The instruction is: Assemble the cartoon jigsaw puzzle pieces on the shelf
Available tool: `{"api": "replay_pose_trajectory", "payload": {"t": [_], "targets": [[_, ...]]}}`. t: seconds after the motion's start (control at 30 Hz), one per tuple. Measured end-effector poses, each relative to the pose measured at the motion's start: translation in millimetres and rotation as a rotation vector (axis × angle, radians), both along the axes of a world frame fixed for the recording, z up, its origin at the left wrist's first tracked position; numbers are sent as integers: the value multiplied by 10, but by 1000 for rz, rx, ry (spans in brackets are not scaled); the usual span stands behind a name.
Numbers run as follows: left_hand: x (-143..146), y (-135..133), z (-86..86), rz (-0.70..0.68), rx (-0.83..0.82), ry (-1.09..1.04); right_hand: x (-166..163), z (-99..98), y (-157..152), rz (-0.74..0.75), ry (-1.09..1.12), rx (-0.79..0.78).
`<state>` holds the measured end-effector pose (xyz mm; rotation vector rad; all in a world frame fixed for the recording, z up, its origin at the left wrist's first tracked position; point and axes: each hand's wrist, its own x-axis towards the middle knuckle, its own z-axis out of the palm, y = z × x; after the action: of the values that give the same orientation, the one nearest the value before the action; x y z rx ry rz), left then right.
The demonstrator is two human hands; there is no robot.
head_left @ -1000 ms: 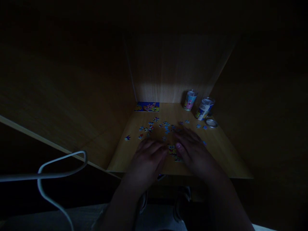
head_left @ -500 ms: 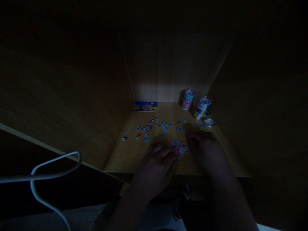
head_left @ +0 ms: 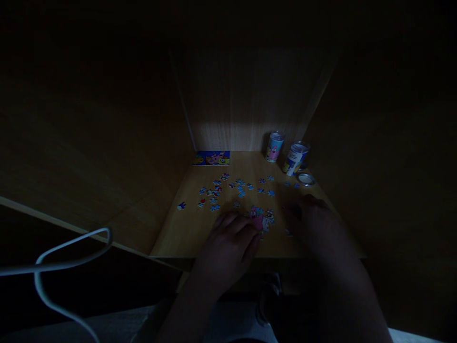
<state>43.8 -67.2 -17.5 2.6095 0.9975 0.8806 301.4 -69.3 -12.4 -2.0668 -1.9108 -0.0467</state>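
Observation:
The scene is very dark. My left hand (head_left: 230, 245) rests on the wooden desk (head_left: 185, 236), fingers stretched forward, their tips touching a small joined cluster of puzzle pieces (head_left: 262, 216). My right hand (head_left: 312, 221) lies to the right of that cluster with its fingers curled down on the desk near a loose piece (head_left: 288, 232); what they hold is hidden. Several loose blue puzzle pieces (head_left: 228, 188) are scattered across the middle of the desk.
A cartoon reference picture (head_left: 211, 157) lies at the back left. Two printed cans (head_left: 273, 146) (head_left: 294, 158) and a round lid (head_left: 306, 179) stand at the back right. Wooden walls enclose the desk. A white cable (head_left: 57, 257) loops at the lower left.
My right hand has slid from over the cluster to its right side, uncovering the joined pieces. My left hand has shifted slightly right, up to the cluster.

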Motion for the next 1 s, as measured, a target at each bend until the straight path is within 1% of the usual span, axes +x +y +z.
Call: {"api": "replay_pose_trajectory", "payload": {"t": [0.17, 0.4, 0.47, 0.63, 0.73, 0.87, 1.0], "targets": [[-4, 8, -10, 0, -1, 2, 73, -47, -8, -18, 32, 12], [-1, 5, -7, 0, -4, 3, 136, -39, 9, 83, 54, 22], [0, 7, -7, -3, -4, 8, 128, -33, 19, 93, 54, 24], [-6, 16, -19, -5, -3, -2, 103, -39, 22, -31, 39, 55], [-12, 13, -31, -4, -8, -2, 105, -42, 12, -44, 40, 36], [-10, 8, -41, 1, -13, 5, 102, -20, -4, -5, 61, 22], [-9, 9, -47, -2, -8, 8, 70, 26, -29, 92, 99, -19]]}}
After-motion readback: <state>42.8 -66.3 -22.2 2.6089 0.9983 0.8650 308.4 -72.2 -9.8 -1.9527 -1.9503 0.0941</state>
